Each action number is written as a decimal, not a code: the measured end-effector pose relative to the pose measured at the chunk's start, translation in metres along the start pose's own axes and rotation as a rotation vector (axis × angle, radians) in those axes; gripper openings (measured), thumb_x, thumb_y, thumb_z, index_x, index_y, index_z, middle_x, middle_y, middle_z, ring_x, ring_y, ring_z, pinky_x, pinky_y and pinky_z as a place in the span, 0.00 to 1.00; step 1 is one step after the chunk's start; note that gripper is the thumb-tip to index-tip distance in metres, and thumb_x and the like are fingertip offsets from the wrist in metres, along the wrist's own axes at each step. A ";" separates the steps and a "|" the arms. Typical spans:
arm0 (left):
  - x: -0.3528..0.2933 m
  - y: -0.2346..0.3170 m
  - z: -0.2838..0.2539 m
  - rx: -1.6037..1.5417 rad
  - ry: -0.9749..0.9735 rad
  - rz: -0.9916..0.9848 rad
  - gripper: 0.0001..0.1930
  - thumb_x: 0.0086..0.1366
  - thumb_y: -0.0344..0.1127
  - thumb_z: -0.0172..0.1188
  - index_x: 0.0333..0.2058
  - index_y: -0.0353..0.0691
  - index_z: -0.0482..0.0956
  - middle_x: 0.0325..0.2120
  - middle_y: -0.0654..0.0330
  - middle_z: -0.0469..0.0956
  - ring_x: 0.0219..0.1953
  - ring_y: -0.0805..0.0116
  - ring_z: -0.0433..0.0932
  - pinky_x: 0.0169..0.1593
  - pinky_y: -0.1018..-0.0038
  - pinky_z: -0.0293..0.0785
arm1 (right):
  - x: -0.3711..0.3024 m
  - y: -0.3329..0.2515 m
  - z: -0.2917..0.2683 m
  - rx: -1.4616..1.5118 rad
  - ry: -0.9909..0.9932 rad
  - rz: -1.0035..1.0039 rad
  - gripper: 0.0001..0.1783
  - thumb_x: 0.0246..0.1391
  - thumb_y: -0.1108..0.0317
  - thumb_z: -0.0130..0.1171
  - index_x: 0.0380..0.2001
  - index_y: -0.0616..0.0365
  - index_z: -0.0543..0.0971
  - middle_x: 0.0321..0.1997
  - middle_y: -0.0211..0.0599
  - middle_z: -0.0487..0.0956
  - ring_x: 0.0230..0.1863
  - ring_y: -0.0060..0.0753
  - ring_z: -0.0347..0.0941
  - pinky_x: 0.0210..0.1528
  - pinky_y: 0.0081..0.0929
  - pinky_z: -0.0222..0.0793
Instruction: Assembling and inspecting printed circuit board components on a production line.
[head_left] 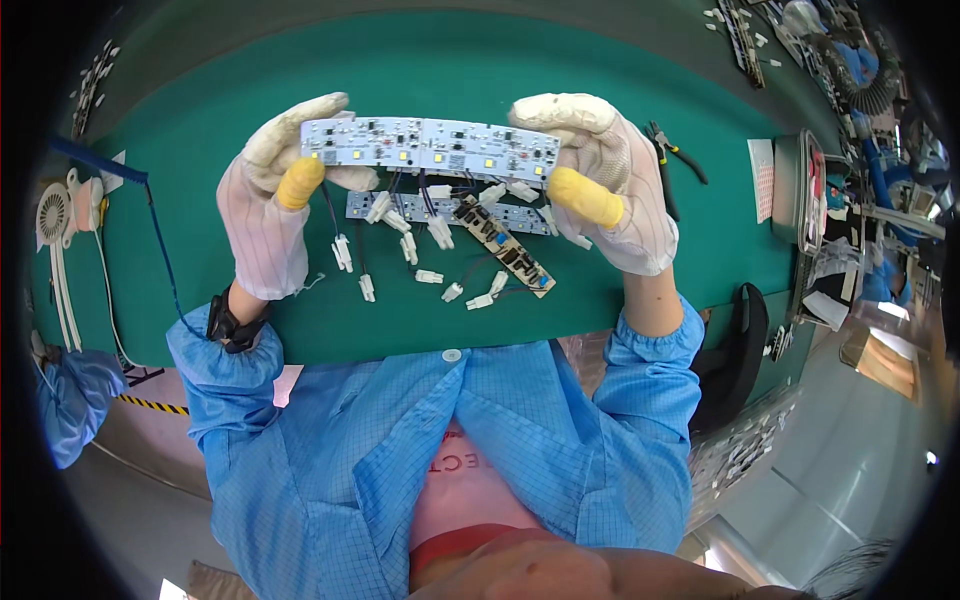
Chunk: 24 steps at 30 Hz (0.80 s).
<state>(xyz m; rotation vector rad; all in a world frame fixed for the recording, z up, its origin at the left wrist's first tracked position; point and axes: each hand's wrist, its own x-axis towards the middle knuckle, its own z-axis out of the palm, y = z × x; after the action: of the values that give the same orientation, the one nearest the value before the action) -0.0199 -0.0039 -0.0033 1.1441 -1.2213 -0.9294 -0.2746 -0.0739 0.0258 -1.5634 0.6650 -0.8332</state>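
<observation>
Both my hands wear white gloves with yellow thumb covers. Between them a long white LED circuit board (430, 145) is held up, its component side showing. My left hand (285, 165) grips the board's left end, thumb on the front face. At the right end my right hand (590, 165) is closed on it, thumb near the lower corner. Dark wires with white plug connectors (440, 232) hang below the board. Beneath it, partly covered, a second white LED board (410, 208) lies on the green mat. A narrow brown circuit board (505, 245) rests slantwise over that one.
Pliers with yellow-black handles (680, 155) lie right of my right hand on the green mat (450, 60). A small white fan (65, 212) stands at the far left. A blue cord (160, 240) runs to my left wrist. A metal tray (790, 190) sits at the right.
</observation>
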 end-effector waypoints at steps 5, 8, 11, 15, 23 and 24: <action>-0.001 -0.004 -0.006 -0.097 -0.023 0.001 0.27 0.59 0.42 0.59 0.50 0.26 0.67 0.38 0.50 0.78 0.35 0.70 0.79 0.45 0.76 0.72 | 0.001 -0.003 0.003 0.058 0.009 0.048 0.30 0.46 0.61 0.63 0.47 0.71 0.69 0.32 0.39 0.75 0.15 0.11 0.63 0.15 0.09 0.56; -0.003 -0.009 -0.008 -0.181 -0.046 0.063 0.27 0.59 0.40 0.60 0.50 0.26 0.67 0.41 0.48 0.76 0.35 0.68 0.79 0.45 0.76 0.73 | 0.003 0.000 0.006 0.082 0.060 -0.066 0.31 0.46 0.59 0.64 0.48 0.71 0.68 0.29 0.36 0.75 0.15 0.11 0.63 0.16 0.09 0.57; -0.003 -0.008 -0.006 -0.128 0.003 0.098 0.27 0.58 0.39 0.60 0.50 0.25 0.67 0.41 0.47 0.76 0.34 0.65 0.79 0.45 0.74 0.74 | 0.002 -0.004 0.000 0.033 0.014 0.044 0.33 0.47 0.56 0.63 0.49 0.70 0.68 0.29 0.34 0.75 0.16 0.11 0.63 0.17 0.08 0.57; -0.008 -0.009 -0.002 -0.250 -0.145 0.207 0.28 0.57 0.40 0.62 0.50 0.25 0.66 0.41 0.47 0.76 0.38 0.63 0.79 0.46 0.71 0.74 | 0.005 0.000 0.005 0.034 0.027 0.103 0.33 0.50 0.52 0.60 0.50 0.68 0.68 0.30 0.34 0.75 0.18 0.11 0.64 0.19 0.07 0.57; -0.002 -0.008 -0.009 -0.061 -0.199 0.058 0.20 0.62 0.44 0.55 0.41 0.29 0.72 0.39 0.53 0.79 0.41 0.64 0.78 0.45 0.72 0.73 | 0.004 0.010 0.000 -0.008 0.091 0.244 0.25 0.56 0.50 0.52 0.39 0.65 0.72 0.21 0.29 0.74 0.12 0.10 0.60 0.14 0.10 0.53; -0.002 -0.003 -0.006 0.074 -0.158 0.000 0.19 0.62 0.44 0.55 0.39 0.31 0.73 0.40 0.53 0.79 0.40 0.66 0.78 0.44 0.74 0.73 | 0.003 0.013 -0.003 0.003 0.049 0.178 0.25 0.56 0.49 0.51 0.36 0.65 0.73 0.19 0.29 0.74 0.11 0.10 0.60 0.13 0.10 0.53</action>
<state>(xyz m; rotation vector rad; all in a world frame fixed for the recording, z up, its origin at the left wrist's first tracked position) -0.0140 -0.0017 -0.0063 1.1450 -1.3935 -0.9967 -0.2750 -0.0798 0.0133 -1.4610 0.8253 -0.7405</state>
